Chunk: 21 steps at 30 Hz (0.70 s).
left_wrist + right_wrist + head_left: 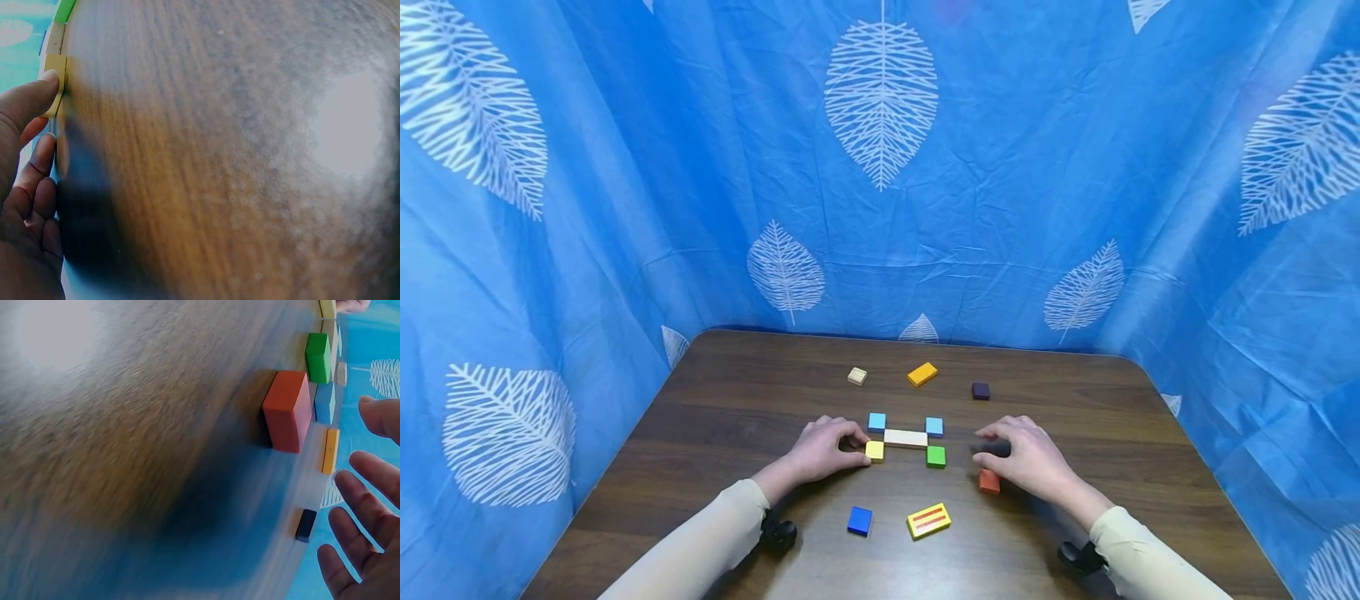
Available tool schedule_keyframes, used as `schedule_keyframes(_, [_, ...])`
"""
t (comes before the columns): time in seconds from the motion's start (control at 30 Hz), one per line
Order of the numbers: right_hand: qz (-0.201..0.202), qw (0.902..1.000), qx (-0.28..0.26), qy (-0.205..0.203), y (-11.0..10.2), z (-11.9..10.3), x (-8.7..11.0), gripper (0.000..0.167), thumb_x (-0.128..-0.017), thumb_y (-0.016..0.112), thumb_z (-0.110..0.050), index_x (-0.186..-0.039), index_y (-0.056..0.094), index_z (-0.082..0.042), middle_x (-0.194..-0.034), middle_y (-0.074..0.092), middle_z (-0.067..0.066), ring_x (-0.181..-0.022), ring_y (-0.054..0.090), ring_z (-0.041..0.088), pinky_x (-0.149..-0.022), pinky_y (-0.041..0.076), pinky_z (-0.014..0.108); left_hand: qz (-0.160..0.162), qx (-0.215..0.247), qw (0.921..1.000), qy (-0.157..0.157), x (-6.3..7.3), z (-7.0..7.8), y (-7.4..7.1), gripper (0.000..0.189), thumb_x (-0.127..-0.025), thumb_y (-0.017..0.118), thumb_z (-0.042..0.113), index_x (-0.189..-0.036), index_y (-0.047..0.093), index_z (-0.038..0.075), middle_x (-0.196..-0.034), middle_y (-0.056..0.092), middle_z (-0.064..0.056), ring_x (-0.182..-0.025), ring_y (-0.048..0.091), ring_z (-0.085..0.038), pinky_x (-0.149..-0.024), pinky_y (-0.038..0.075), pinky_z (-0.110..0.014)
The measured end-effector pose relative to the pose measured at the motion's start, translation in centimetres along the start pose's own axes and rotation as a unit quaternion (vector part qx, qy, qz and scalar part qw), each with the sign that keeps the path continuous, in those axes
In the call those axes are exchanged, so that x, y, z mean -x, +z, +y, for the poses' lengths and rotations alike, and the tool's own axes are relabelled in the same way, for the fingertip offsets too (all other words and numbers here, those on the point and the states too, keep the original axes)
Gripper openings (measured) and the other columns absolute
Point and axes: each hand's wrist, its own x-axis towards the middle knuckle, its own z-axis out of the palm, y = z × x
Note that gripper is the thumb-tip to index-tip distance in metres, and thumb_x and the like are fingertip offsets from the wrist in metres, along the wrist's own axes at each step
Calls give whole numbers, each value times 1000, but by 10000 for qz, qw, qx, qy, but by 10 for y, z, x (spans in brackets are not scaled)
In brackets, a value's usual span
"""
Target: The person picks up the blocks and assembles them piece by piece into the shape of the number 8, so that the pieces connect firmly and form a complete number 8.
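Note:
My left hand (822, 450) pinches a small yellow block (875, 451) by its left side; in the left wrist view the thumb lies on the yellow block's face. That block sits at the lower left end of a long white block (906, 438). Light blue blocks (877, 422) stand at the white block's upper corners, and a green block (936, 457) at its lower right. On the right, my right hand (1030, 454) hovers with fingers spread and nothing between them. Close under it is a red block (287, 411), standing apart from the fingers in the right wrist view.
Nearer me lie a blue block (860, 521) and a yellow block with red stripes (928, 521). Farther back are a small beige block (857, 376), an orange block (922, 374) and a dark purple block (981, 391). A blue leaf-patterned curtain (970, 275) hangs behind the wooden table (730, 392).

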Motion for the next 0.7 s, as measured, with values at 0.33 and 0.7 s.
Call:
schedule_keyframes(0.33, [29, 9994, 175, -308, 0, 10, 16, 39, -82, 84, -44, -112, 77, -20, -105, 68, -11, -104, 57, 20, -94, 42, 51, 1, 74, 10000, 11, 2, 0, -1, 22, -87, 82, 39, -103, 74, 25, -95, 65, 13, -97, 53, -16, -93, 36, -51])
schedule_keyframes(0.7, [1, 9993, 187, -328, 1, 16, 29, 42, -76, 88, -46, -111, 77, -25, -103, 66, -16, -98, 53, 13, -89, 42, 48, 60, 40, 10000, 68, 1, 1, -1, 22, -87, 82, 39, -102, 74, 26, -95, 65, 14, -98, 54, -16, -94, 37, -52])
